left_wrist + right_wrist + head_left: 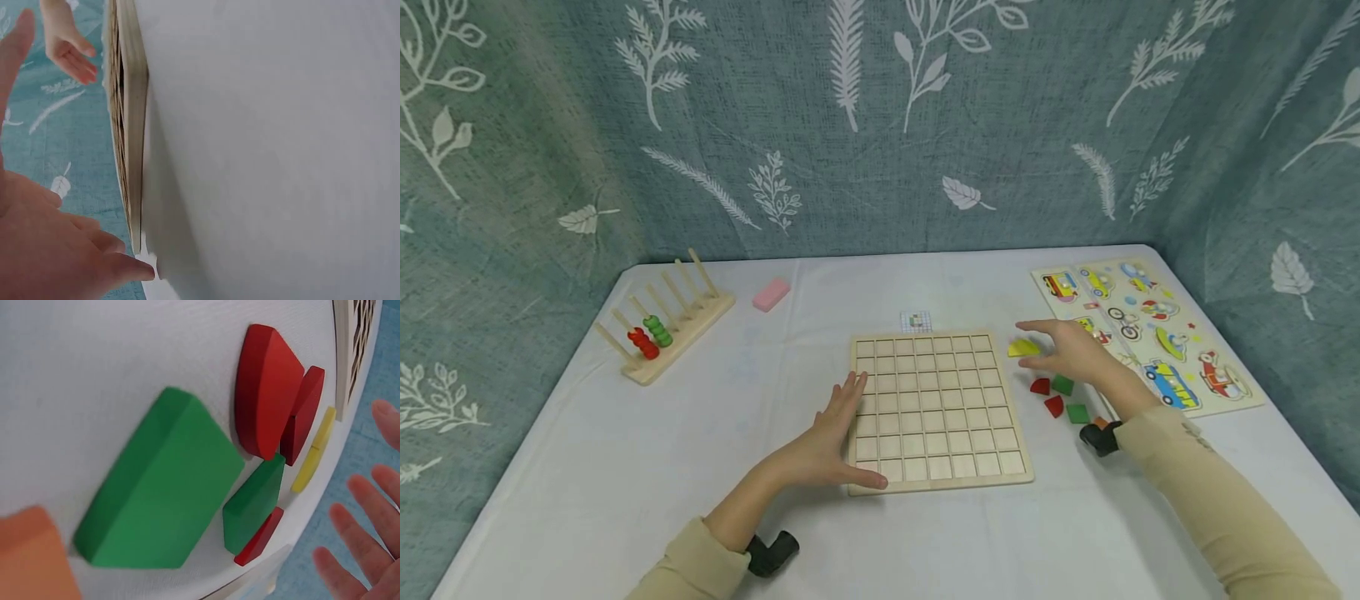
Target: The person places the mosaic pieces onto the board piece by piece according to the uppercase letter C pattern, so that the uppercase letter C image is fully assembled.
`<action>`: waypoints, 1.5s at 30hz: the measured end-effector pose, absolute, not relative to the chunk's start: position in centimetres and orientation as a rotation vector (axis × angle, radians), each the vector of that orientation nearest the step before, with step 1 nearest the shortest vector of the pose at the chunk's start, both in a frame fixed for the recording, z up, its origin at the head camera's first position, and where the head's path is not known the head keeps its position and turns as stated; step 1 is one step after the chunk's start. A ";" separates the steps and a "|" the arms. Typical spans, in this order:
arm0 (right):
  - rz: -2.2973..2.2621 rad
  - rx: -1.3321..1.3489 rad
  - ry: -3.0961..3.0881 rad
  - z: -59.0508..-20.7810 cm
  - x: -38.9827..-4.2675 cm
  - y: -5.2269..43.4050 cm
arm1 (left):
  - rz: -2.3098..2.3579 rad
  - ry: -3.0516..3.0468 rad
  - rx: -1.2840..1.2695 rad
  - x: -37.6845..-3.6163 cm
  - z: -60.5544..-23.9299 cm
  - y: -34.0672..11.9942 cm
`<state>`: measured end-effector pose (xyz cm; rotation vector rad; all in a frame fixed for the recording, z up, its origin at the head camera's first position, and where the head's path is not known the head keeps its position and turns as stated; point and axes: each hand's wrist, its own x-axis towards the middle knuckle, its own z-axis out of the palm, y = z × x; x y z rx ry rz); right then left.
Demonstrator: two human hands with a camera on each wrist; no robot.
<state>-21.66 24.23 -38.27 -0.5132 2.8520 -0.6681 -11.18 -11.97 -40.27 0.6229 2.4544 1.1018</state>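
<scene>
Wooden peg rack (664,327), pink block (771,293), vehicle puzzle board (1150,332), leaf-print backdrop (880,125)

left hand (44,250): cut off by the left wrist view's edges at 7 o'clock; only part of the palm and some fingers show
board (128,125): seen edge-on there, its grid hidden
orange piece (31,556): cut off at the right wrist view's 7 o'clock corner, blurred
right hand (369,512): only fingertips show at 4 o'clock
card (916,321): at the board's 12 o'clock, pattern too small to tell
</scene>
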 end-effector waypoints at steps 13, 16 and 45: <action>-0.665 -0.458 2.805 -38.8 -22.4 23.8 | 1.146 2.440 0.577 -11.2 -40.9 -11.5; -0.667 -0.437 2.787 -39.0 -22.5 23.8 | 1.141 2.442 0.575 -11.2 -41.1 -11.5; -0.636 -0.363 2.837 -39.4 -23.1 23.5 | 1.208 2.382 0.566 -12.0 -41.3 -11.5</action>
